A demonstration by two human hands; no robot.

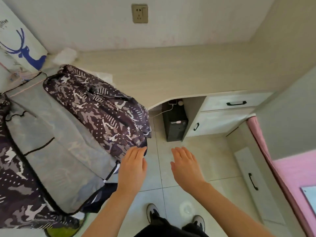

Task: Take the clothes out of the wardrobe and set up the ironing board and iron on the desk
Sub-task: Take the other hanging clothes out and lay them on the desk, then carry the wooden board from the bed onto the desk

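A dark camouflage-patterned garment [95, 108] with a grey lining [56, 151] lies spread over the left end of the pale wooden desk [188, 74] and hangs past its front edge. My left hand [133, 166] has straight fingers whose tips touch the garment's lower corner. My right hand [185, 165] hovers open above the tiled floor, apart from the garment and holding nothing. No iron or ironing board is visible.
A white board with a blue deer print [20, 47] leans at the back left. A wall socket [139, 13] sits above the desk. A black computer tower [174, 122] stands under it, with drawers [227, 103] to the right and a pink bed [294, 177] beyond.
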